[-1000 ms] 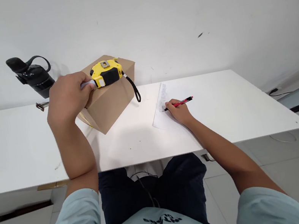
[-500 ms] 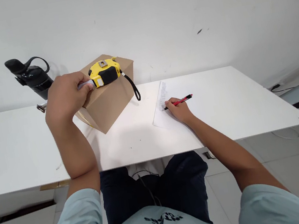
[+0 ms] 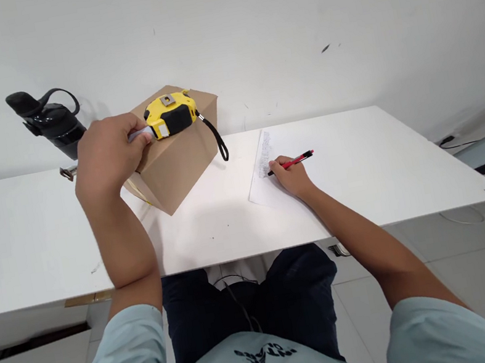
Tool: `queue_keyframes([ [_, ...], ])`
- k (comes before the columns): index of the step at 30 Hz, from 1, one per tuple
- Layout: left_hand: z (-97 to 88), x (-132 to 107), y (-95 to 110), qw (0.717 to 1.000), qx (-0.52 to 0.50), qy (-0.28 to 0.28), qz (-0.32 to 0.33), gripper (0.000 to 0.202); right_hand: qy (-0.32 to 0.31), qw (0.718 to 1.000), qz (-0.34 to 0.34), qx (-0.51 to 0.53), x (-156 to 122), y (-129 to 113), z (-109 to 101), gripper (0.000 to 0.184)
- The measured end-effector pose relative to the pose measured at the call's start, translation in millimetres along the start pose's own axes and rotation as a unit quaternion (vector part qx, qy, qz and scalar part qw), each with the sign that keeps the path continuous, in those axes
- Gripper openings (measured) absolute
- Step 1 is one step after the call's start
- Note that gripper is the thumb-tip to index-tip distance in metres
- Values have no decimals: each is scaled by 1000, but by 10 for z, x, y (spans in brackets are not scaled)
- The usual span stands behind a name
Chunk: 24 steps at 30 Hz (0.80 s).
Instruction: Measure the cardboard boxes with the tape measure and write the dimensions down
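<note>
My left hand is closed on the pale blade end of a yellow and black tape measure, pinching it between thumb and fingers. The tape measure's case sits over the top of a brown cardboard box, and its black wrist strap hangs down the box's side. My right hand grips a red and black pen, with its tip down at a sheet of paper. Rows of small handwriting run along the sheet's left part. My right forearm crosses the table's front edge.
A black bottle with a loop handle stands behind my left hand, near the wall. A small metal object lies beside it, partly hidden. The white table ends just before my lap; a dark cable shows at the far right.
The pen and my right hand have shifted very slightly to the right on the paper. My left hand keeps its hold on the tape measure; the box stays in place.
</note>
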<state>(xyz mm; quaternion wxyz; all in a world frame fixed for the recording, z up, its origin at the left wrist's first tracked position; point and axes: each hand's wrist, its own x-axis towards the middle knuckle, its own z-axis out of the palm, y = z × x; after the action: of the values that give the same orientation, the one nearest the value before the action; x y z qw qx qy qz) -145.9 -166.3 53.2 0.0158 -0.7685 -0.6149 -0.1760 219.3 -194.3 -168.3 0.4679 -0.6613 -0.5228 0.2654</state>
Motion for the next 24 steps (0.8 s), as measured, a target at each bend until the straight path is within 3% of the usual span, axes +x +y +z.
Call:
queue_keyframes([
  [24, -9, -17, 13, 1000, -4, 0, -9, 35, 11, 1000, 11, 6, 17, 0, -8, 34],
])
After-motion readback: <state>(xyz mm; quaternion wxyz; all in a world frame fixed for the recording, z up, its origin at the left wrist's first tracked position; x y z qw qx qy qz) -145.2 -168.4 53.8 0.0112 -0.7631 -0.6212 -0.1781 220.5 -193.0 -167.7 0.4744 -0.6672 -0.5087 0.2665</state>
